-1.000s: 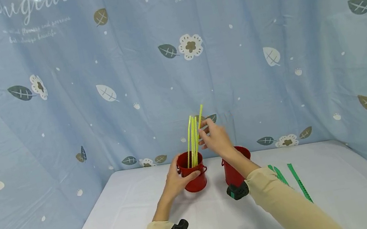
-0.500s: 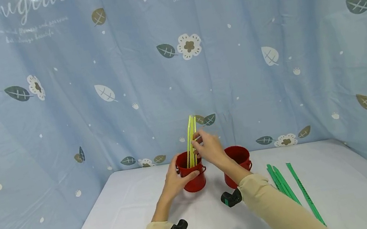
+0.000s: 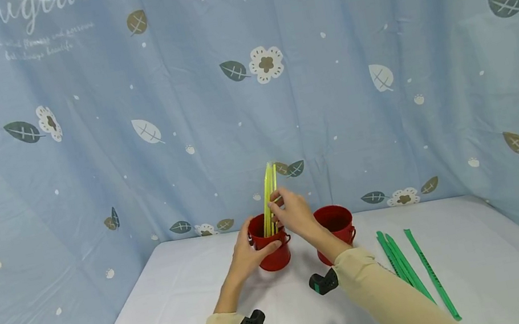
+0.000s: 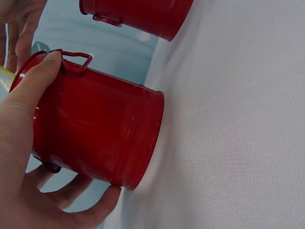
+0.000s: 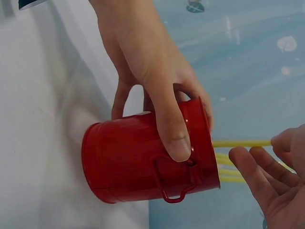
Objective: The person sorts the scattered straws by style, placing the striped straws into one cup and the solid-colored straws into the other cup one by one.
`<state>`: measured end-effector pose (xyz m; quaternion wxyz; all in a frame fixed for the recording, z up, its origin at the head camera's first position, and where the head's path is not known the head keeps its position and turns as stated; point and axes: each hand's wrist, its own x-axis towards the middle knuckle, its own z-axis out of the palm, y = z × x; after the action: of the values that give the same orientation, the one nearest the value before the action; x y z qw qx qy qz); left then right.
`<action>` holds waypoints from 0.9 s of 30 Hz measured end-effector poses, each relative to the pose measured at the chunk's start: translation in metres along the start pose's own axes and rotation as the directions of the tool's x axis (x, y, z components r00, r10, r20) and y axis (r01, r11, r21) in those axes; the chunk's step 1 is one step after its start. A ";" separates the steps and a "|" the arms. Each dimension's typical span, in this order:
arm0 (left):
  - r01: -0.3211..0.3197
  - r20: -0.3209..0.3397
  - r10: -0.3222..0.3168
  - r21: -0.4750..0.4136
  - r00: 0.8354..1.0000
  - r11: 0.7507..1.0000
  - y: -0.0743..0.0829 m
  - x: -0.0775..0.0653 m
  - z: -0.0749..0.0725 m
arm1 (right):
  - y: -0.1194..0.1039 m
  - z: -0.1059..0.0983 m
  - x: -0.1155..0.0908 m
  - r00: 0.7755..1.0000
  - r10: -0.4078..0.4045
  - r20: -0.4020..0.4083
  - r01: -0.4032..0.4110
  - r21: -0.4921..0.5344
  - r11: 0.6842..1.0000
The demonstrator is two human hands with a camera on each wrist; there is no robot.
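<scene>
My left hand [image 3: 246,254] grips a small red metal bucket [image 3: 274,258] from its left side. In the left wrist view the thumb lies along the bucket's wall [image 4: 95,124] near the wire handle, fingers round the far side. Several thin yellow sticks [image 3: 268,198] lean in this bucket, their tops rising well above the rim. My right hand [image 3: 296,214] is just above the rim on the right, fingers bent and fingertips pinching one yellow stick [image 5: 243,143]. The lower ends of the sticks are hidden inside the bucket.
A second red bucket [image 3: 334,218] stands to the right, partly behind the right forearm. Farther right, several flat green strips [image 3: 402,264] lie on the white table, with a single green strip [image 3: 433,276] apart from them. A blue printed curtain [image 3: 360,109] hangs behind.
My right hand has come down and left, lowering a yellow stick deeper into the bucket among the others. The left hand keeps its grip on the bucket.
</scene>
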<state>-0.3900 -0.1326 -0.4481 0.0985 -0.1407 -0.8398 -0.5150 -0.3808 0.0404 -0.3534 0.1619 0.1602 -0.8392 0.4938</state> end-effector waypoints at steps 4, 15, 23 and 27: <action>-0.003 0.001 0.003 -0.004 1.000 1.000 0.001 0.000 -0.001 | 0.000 0.001 0.000 1.000 0.001 0.002 -0.001 0.007 1.000; -0.014 0.009 0.014 -0.005 1.000 1.000 0.003 -0.002 -0.001 | 0.002 0.002 -0.001 0.999 0.001 0.037 -0.003 0.045 0.999; -0.012 0.008 0.013 -0.019 1.000 1.000 0.003 -0.003 -0.001 | 0.003 0.002 -0.004 0.999 -0.010 0.044 0.008 0.031 0.999; -0.015 0.008 0.015 -0.026 1.000 1.000 0.002 -0.002 -0.001 | 0.005 0.001 -0.006 0.999 -0.018 0.049 0.017 0.025 1.000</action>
<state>-0.3870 -0.1329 -0.4467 0.0970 -0.1503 -0.8324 -0.5245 -0.3781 0.0428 -0.3603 0.1435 0.1814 -0.8354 0.4986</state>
